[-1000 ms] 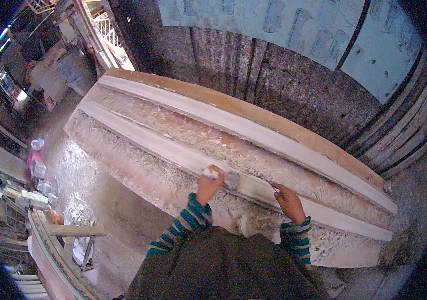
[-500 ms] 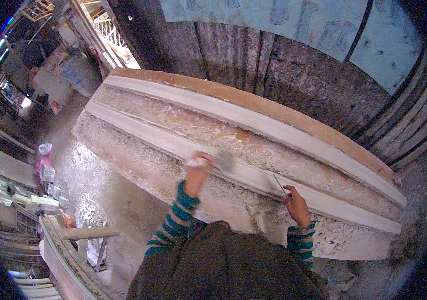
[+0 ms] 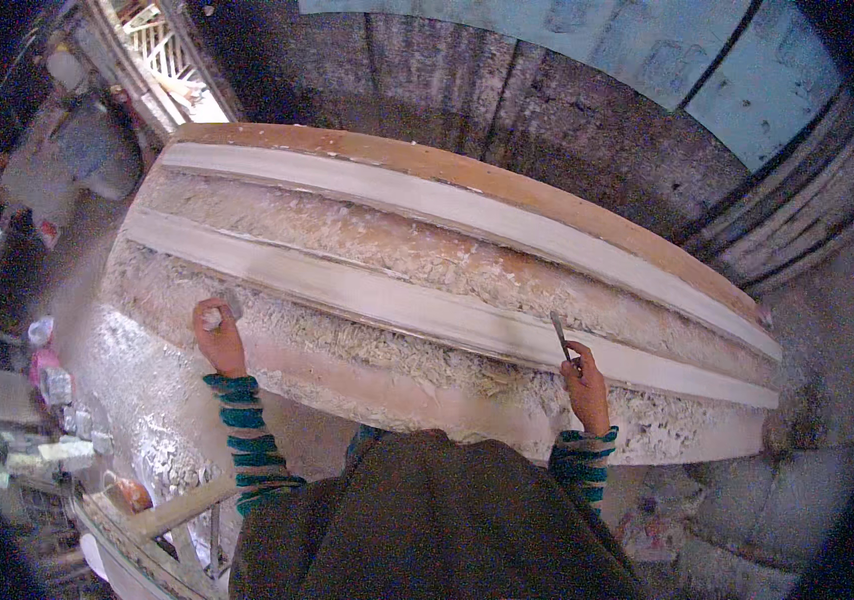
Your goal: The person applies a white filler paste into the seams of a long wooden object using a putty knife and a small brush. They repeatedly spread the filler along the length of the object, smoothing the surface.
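Note:
Two long, pale, smooth strips run along a work table crusted with plaster-like residue. Near the table's left end, my left hand is closed round a small scraper; its grey blade shows beyond the fingers, and a whitish part shows in the fist. Farther right, my right hand grips a slim metal spatula, its blade tilted up and away over the near strip. The far strip lies parallel behind it, beyond a rough band of crumbs.
A brown board edge bounds the table's far side, against a stained wall. At the lower left stand a wooden frame and pink and white bags. The floor there is whitened.
My left hand has moved left with the scraper, off the near strip to the table's near left part. My right hand stays over the near strip with the spatula. The view has shifted.

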`<state>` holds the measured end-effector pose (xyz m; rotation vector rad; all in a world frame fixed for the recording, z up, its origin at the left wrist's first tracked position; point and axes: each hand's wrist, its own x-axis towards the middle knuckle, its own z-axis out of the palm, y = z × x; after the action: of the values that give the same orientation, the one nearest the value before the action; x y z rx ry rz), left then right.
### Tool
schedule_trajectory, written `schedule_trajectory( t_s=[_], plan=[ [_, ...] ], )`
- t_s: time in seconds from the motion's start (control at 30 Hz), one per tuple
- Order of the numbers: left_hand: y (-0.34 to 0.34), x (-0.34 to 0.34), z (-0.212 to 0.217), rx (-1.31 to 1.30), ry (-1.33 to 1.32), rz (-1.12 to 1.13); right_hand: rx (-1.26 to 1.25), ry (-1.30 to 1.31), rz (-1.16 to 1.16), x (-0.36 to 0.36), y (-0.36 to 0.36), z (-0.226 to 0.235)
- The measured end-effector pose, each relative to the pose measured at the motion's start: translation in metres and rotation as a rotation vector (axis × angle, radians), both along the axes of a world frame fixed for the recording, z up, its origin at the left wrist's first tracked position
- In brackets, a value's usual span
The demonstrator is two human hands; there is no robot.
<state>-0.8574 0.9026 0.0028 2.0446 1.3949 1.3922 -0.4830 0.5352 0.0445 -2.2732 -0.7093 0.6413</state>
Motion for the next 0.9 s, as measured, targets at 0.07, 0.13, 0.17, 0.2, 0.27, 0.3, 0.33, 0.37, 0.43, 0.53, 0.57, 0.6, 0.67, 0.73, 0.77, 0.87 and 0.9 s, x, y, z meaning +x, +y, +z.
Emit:
schedule_trajectory(
  t_s=[0.07, 0.13, 0.17, 0.2, 0.27, 0.3, 0.33, 0.37, 0.43, 0.53, 0.57, 0.6, 0.67, 0.73, 0.77, 0.87, 0.9],
  plan=[
    [0.015, 0.017, 0.008, -0.105, -0.214, -0.157, 0.029, -0.021, -0.083, -0.011, -0.003, 0.004],
    [0.007, 0.061, -0.019, -0.298, -0.449, -0.423, 0.081, -0.101, -0.128, -0.021, -0.013, 0.0],
    [-0.014, 0.097, -0.022, -0.359, -0.34, -0.476, 0.083, -0.074, -0.171, -0.026, -0.015, 0.006],
    [-0.04, 0.134, -0.016, -0.418, -0.35, -0.62, 0.093, -0.044, -0.219, -0.032, -0.02, 0.013],
    [-0.103, 0.208, -0.018, -0.861, -0.65, -0.93, 0.092, -0.035, -0.287, -0.038, -0.037, 0.015],
    [-0.142, 0.239, -0.027, -0.796, -0.581, -1.025, 0.087, -0.051, -0.315, -0.04, -0.053, 0.006],
    [-0.179, 0.265, -0.035, -0.716, -0.53, -1.096, 0.082, -0.072, -0.32, -0.04, -0.063, 0.005],
    [-0.206, 0.279, -0.021, -0.858, -0.386, -1.195, 0.108, -0.047, -0.347, -0.044, -0.068, 0.01],
    [-0.254, 0.301, -0.006, -1.001, -0.284, -1.312, 0.123, -0.039, -0.386, -0.042, -0.09, 0.009],
    [-0.306, 0.334, -0.024, -0.983, -0.364, -1.321, 0.102, -0.063, -0.397, -0.031, -0.12, 0.014],
    [-0.312, 0.341, -0.032, -0.967, -0.338, -1.296, 0.103, -0.051, -0.406, -0.029, -0.132, 0.012],
    [-0.319, 0.349, -0.039, -0.95, -0.317, -1.265, 0.103, -0.042, -0.408, -0.025, -0.144, 0.008],
    [-0.315, 0.35, -0.052, -0.997, -0.316, -1.194, 0.127, -0.044, -0.413, -0.003, -0.173, -0.013],
    [-0.295, 0.337, -0.056, -0.948, -0.33, -1.11, 0.105, -0.065, -0.383, 0.012, -0.178, -0.012],
    [-0.283, 0.325, -0.058, -0.877, -0.341, -1.065, 0.06, -0.06, -0.385, 0.02, -0.176, -0.013],
    [-0.235, 0.27, -0.053, -0.822, -0.337, -0.874, 0.044, 0.009, -0.277, 0.037, -0.162, -0.002],
    [-0.211, 0.246, -0.066, -0.904, -0.414, -0.815, 0.077, -0.023, -0.256, 0.047, -0.164, -0.023]
  ],
)
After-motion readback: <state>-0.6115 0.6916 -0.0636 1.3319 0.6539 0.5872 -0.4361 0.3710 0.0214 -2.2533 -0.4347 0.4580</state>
